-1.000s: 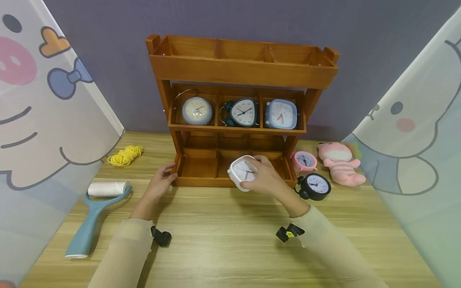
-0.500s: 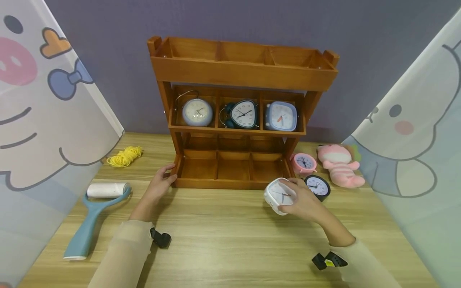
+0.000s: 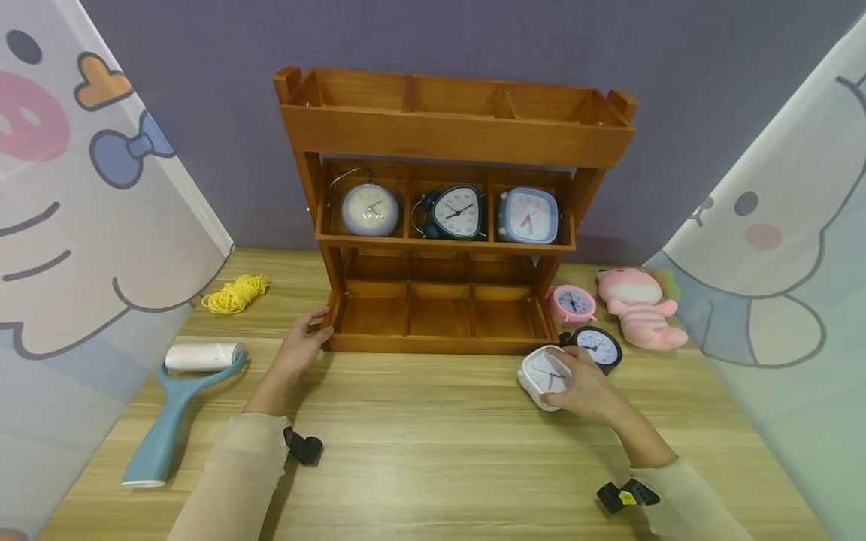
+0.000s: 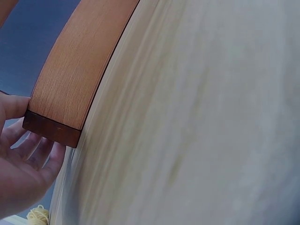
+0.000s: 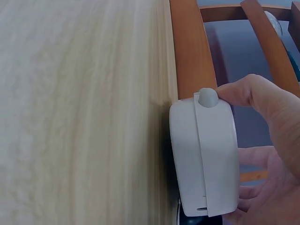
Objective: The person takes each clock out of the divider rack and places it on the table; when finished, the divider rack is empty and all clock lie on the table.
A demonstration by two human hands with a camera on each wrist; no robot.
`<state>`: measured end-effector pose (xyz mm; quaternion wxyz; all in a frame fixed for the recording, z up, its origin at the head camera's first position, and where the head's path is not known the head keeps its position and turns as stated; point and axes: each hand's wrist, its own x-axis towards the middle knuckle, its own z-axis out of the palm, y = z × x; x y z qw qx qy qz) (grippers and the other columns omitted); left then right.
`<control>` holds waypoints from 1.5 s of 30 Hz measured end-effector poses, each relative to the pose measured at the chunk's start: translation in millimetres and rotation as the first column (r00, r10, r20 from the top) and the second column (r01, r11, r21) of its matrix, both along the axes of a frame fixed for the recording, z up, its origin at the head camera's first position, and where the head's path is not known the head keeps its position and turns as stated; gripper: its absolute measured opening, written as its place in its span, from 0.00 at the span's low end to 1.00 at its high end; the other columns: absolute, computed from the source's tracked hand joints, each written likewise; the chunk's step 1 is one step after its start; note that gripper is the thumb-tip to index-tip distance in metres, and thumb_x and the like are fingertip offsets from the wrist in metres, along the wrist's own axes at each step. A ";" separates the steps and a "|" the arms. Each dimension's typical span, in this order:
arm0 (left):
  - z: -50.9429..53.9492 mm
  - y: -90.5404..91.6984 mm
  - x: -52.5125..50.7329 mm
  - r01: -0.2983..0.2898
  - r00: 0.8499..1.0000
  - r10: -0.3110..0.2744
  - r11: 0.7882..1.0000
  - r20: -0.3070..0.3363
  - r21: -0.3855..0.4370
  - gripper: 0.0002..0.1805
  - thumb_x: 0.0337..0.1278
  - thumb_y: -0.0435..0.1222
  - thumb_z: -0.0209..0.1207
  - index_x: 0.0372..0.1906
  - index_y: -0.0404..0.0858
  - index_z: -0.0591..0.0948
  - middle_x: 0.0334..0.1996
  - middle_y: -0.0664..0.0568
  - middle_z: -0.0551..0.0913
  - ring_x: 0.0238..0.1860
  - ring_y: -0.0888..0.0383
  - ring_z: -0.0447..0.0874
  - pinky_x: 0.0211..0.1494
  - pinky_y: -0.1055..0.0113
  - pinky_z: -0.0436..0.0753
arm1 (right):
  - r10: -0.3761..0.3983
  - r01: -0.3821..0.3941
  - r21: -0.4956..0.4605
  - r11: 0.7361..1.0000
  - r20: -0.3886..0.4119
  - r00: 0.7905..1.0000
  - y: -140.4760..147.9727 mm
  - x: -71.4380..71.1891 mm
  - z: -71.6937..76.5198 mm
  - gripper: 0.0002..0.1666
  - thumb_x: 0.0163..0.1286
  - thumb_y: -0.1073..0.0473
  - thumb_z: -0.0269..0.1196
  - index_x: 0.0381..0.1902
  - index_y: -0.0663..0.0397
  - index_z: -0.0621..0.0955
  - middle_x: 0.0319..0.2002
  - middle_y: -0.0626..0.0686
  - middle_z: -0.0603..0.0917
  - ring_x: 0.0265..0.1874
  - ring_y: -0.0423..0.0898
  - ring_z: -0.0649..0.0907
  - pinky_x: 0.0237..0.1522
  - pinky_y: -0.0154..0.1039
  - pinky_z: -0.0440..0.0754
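White clock (image 3: 541, 376) is outside rack (image 3: 433, 344) holding 3 clocks (image 3: 458, 213).

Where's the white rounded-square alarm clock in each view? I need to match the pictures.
Head: the white rounded-square alarm clock is right of centre, below the middle, dial showing, held by the right hand.
Left wrist: not in it.
Right wrist: right of centre, mostly in the lower half, seen side-on.
Shared landmark: the brown wooden tiered shelf, partly visible in both wrist views.
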<state>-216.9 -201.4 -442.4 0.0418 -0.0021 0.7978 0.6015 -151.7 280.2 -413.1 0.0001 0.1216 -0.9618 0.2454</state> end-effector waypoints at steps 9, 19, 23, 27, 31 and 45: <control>1.0 0.7 -0.2 -0.002 1.000 0.002 1.000 -0.013 0.006 0.28 0.73 0.31 0.48 0.74 0.31 0.57 0.71 0.31 0.51 0.68 0.34 0.57 0.62 0.44 0.66 | 0.008 -0.008 -0.005 1.000 0.011 1.000 6.6 -3.5 -2.2 0.47 0.47 0.53 0.75 0.64 0.68 0.72 0.56 0.73 0.68 0.52 0.69 0.73 0.52 0.65 0.70; -0.1 -1.0 -2.5 0.000 1.000 0.000 1.000 -0.012 0.002 0.29 0.74 0.32 0.48 0.74 0.31 0.57 0.72 0.32 0.50 0.68 0.34 0.56 0.62 0.43 0.66 | 0.065 -0.069 0.045 0.997 0.102 0.993 6.4 -9.0 7.9 0.51 0.49 0.49 0.77 0.65 0.68 0.70 0.61 0.76 0.65 0.58 0.72 0.68 0.54 0.68 0.68; -0.1 0.0 -2.5 -0.002 1.000 0.002 1.000 -0.018 -0.007 0.28 0.73 0.31 0.48 0.73 0.30 0.58 0.72 0.31 0.52 0.68 0.34 0.57 0.62 0.45 0.66 | 0.063 -0.068 0.049 0.996 0.106 0.992 6.9 -8.9 11.6 0.51 0.49 0.48 0.77 0.65 0.68 0.70 0.62 0.77 0.64 0.60 0.74 0.66 0.54 0.69 0.66; 0.6 0.9 -2.1 -0.003 1.000 0.002 1.000 -0.019 -0.014 0.28 0.73 0.31 0.48 0.73 0.30 0.58 0.71 0.31 0.53 0.68 0.34 0.58 0.62 0.46 0.66 | 0.077 -0.081 0.038 0.996 0.083 0.994 6.1 -11.5 24.7 0.49 0.53 0.48 0.76 0.66 0.69 0.69 0.64 0.76 0.62 0.61 0.75 0.64 0.55 0.70 0.65; 1.0 0.8 -1.2 -0.004 1.000 0.004 1.000 -0.009 -0.016 0.28 0.74 0.31 0.48 0.73 0.31 0.58 0.71 0.31 0.52 0.68 0.34 0.57 0.62 0.45 0.66 | 0.081 -0.081 -0.003 0.997 0.033 0.996 -0.1 -18.3 47.3 0.46 0.60 0.49 0.72 0.68 0.68 0.67 0.66 0.75 0.62 0.61 0.74 0.65 0.54 0.69 0.66; 0.0 0.7 -0.1 -0.009 1.000 0.009 1.000 -0.004 -0.004 0.28 0.73 0.31 0.48 0.73 0.31 0.58 0.72 0.31 0.52 0.69 0.35 0.55 0.63 0.45 0.65 | -0.053 0.022 -0.138 0.990 -0.229 0.972 -40.4 -62.5 113.1 0.41 0.64 0.52 0.69 0.69 0.63 0.67 0.67 0.70 0.62 0.65 0.69 0.63 0.61 0.67 0.60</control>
